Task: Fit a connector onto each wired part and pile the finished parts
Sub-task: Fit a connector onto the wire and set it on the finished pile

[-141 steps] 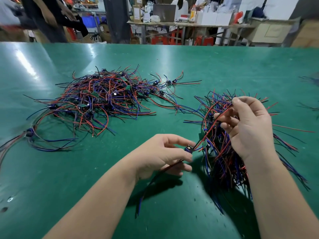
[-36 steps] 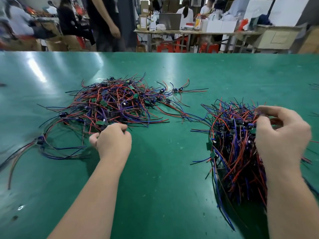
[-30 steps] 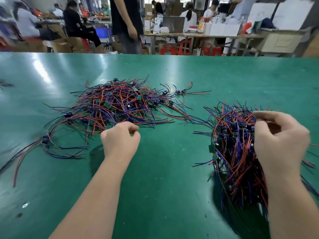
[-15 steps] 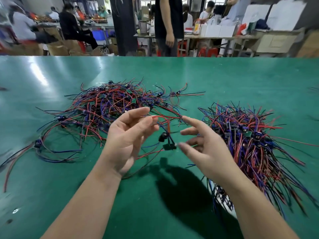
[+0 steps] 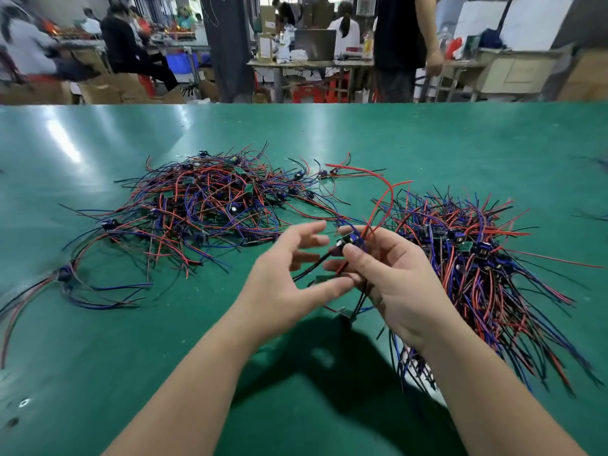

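Note:
Above the green table (image 5: 329, 133), between two piles, my right hand (image 5: 391, 278) pinches a wired part (image 5: 348, 240): a small dark connector with red, blue and black wires arching up and hanging down. My left hand (image 5: 286, 281) is beside it with fingers spread and loosely bent; its thumb tip touches a small green board (image 5: 324, 278) hanging from those wires. A wide, loose pile of red and blue wired parts (image 5: 210, 205) lies at centre left. A denser pile of wired parts (image 5: 473, 258) lies at the right, behind my right hand.
A stray bundle of wires (image 5: 65, 278) lies at the left, near the table's left edge. Beyond the table's far edge stand people (image 5: 404, 44), workbenches, cardboard boxes and a dark pillar (image 5: 227, 47).
My right hand has closed round the wired part that hung between the hands and lifted it slightly. My left hand has let go of the wires and spread its fingers.

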`<control>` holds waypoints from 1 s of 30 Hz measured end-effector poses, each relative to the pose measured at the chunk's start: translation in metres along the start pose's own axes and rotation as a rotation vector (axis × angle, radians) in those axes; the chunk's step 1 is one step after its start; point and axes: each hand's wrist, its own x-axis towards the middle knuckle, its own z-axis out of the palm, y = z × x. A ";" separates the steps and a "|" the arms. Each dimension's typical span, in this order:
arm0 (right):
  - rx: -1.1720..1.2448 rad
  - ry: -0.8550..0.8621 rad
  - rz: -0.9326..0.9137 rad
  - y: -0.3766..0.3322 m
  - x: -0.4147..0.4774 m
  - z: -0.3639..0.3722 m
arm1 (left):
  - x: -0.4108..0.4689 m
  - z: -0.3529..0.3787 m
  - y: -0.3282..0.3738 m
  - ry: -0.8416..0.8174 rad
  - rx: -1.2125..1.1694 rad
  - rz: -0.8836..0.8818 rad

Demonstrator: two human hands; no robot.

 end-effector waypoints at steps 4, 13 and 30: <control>-0.037 0.034 0.023 -0.001 0.001 0.000 | -0.001 0.010 -0.007 -0.054 0.054 0.005; -0.576 0.137 0.018 0.008 0.002 -0.012 | 0.011 -0.019 -0.019 0.303 0.425 -0.061; 0.336 0.178 0.050 -0.034 -0.001 -0.012 | 0.013 -0.030 -0.031 0.504 0.720 -0.317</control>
